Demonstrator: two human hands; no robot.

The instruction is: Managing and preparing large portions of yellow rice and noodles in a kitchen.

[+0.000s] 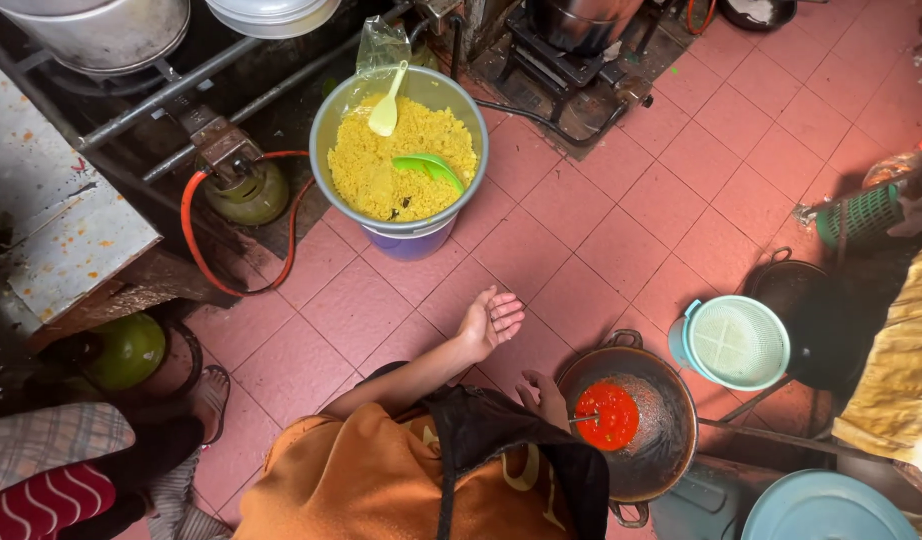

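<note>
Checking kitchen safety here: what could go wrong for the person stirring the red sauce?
The right hand sits close over the wok of red sauce, so splashes might burn it. The orange hose lies across the floor near the gas cylinder, a possible trip. The open rice bucket on the floor could be kicked.

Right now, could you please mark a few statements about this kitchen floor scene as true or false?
1. The bowl of yellow rice holds two plastic spoons. True.
2. The left hand grips a spoon. False: it is open and empty over the floor tiles.
3. The pot beside the right hand holds red sauce. True.
4. The gas hose is blue. False: it is orange-red.
</note>
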